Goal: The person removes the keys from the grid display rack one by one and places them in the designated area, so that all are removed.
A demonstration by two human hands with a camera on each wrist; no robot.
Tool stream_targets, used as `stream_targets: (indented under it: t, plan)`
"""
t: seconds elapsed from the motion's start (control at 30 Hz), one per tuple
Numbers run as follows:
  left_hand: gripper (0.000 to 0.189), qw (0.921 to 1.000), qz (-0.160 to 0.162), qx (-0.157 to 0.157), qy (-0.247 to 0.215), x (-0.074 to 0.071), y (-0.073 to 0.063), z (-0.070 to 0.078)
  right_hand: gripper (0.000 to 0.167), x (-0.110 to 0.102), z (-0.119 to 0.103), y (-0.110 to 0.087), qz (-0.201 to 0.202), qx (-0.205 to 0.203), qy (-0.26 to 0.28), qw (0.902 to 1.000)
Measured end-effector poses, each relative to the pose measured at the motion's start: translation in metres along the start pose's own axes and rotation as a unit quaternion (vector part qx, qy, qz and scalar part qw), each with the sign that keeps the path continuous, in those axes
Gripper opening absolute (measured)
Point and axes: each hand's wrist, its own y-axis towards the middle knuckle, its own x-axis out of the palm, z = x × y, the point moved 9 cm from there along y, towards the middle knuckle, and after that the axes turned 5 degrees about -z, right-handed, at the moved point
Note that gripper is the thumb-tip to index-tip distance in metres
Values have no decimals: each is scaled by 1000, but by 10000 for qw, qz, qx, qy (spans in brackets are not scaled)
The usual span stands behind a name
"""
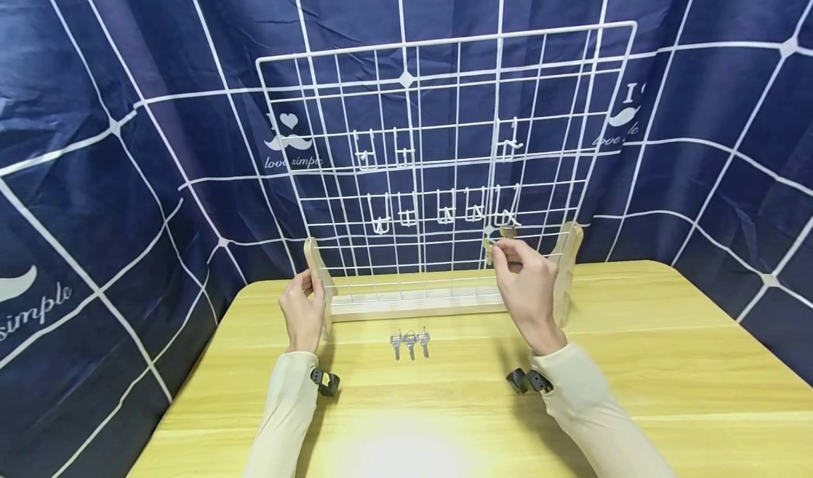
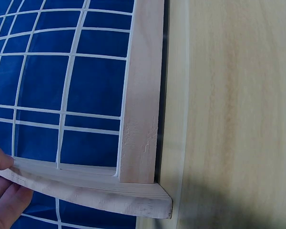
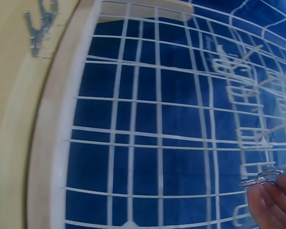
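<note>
My left hand holds the left wooden upright of a stand that carries a white wire grid. In the left wrist view, its thumb and fingers lie on either side of that wooden piece. Near the lower right hooks, my right hand pinches a key with a metal ring in front of the grid. A brownish piece shows just above the fingers, at the rightmost lower hook; its kind is unclear. Three silver keys lie on the table before the stand.
White hooks hang on the grid in two rows, an upper one and a lower one. The right wooden upright stands beside my right wrist. A wooden base bar joins the uprights on the table. Dark blue cloth hangs behind.
</note>
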Motion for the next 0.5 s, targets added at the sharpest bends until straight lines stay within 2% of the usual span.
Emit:
stream_targets:
  t: [0.33, 0.5]
  plan:
    - [21, 9993, -33, -317, -209, 1, -2, -2, 7, 11, 16, -13, -392, 283, 62, 9988]
    - [21, 9994, -52, -317, -149, 0, -1, -4, 7, 19, 23, -20, -682, 520, 199, 9961]
